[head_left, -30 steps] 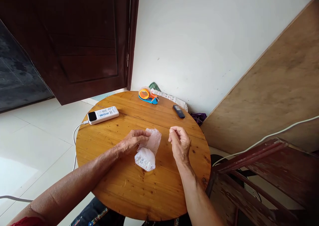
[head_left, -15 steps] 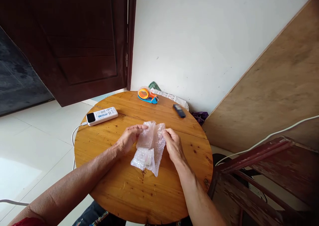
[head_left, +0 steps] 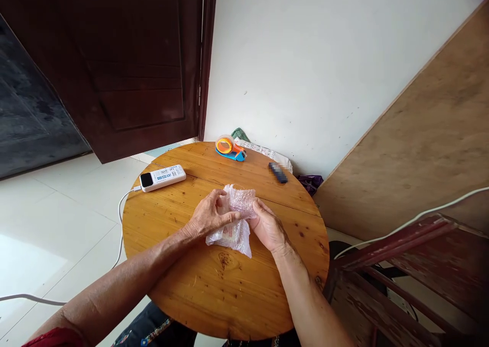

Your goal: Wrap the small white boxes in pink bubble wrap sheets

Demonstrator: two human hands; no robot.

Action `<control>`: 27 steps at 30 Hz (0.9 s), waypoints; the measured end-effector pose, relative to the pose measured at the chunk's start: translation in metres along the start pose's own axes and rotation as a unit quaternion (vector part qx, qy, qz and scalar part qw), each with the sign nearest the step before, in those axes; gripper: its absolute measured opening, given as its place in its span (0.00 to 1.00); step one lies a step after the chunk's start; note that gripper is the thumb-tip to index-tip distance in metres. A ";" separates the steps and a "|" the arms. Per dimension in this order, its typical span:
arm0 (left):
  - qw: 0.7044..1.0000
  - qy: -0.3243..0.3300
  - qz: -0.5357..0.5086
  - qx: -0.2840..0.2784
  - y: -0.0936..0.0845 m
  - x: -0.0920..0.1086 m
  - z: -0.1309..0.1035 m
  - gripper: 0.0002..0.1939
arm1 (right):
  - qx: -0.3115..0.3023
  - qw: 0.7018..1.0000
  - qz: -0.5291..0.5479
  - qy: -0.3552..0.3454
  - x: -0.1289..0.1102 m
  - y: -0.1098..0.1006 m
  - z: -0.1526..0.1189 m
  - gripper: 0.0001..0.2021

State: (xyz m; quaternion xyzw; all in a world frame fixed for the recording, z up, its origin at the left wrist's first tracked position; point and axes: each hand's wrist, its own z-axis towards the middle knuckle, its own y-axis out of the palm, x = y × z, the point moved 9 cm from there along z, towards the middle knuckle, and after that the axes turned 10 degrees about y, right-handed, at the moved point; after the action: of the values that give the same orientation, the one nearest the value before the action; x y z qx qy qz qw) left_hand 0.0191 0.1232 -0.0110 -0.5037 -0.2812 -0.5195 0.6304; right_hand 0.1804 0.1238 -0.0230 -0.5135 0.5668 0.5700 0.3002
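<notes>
Between my hands, over the middle of the round wooden table point(head_left: 225, 296), is a sheet of clear bubble wrap point(head_left: 243, 200), folded and crinkled. Something flat with reddish marks shows faintly through its lower part; its kind I cannot make out. My left hand point(head_left: 210, 212) grips the left side of the wrap, with its thumb laid across the fold and its fingers curled at the upper edge. On the right side, my right hand point(head_left: 269, 227) pinches the wrap between thumb and fingers.
A white power bank point(head_left: 163, 178) with a cable plugged in lies at the table's left. An orange and blue tape dispenser point(head_left: 231, 148) stands at the back edge. Right of it lies a dark, blurred-out object point(head_left: 278, 173). A wooden rail point(head_left: 397, 240) stands at the right.
The upper part of the bubble wrap is now folded together. My left thumb has moved across it, and my right hand has shifted slightly lower. The view has turned a little.
</notes>
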 end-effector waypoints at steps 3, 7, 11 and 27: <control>0.991 -0.056 -0.120 0.001 0.007 -0.014 0.002 0.24 | 0.020 1.000 -0.002 -0.019 -0.003 -0.006 0.001 0.16; 0.955 -0.113 -0.263 0.073 -0.008 -0.032 0.008 0.15 | 0.124 0.990 -0.002 -0.072 -0.009 -0.036 0.001 0.16; 0.968 -0.079 -0.222 0.088 -0.020 -0.027 0.012 0.17 | 0.117 0.992 0.000 -0.057 -0.005 -0.038 0.003 0.15; 0.919 -0.160 -0.346 0.106 -0.016 -0.051 0.012 0.18 | 0.148 0.986 -0.011 -0.075 -0.010 -0.047 0.002 0.16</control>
State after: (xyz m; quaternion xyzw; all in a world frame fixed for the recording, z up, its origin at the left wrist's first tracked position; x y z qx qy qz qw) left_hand -0.0090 0.1542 -0.0459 -0.3816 -0.5880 -0.5851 0.4078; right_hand 0.2268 0.1362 -0.0297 -0.4253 0.6152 0.5131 0.4212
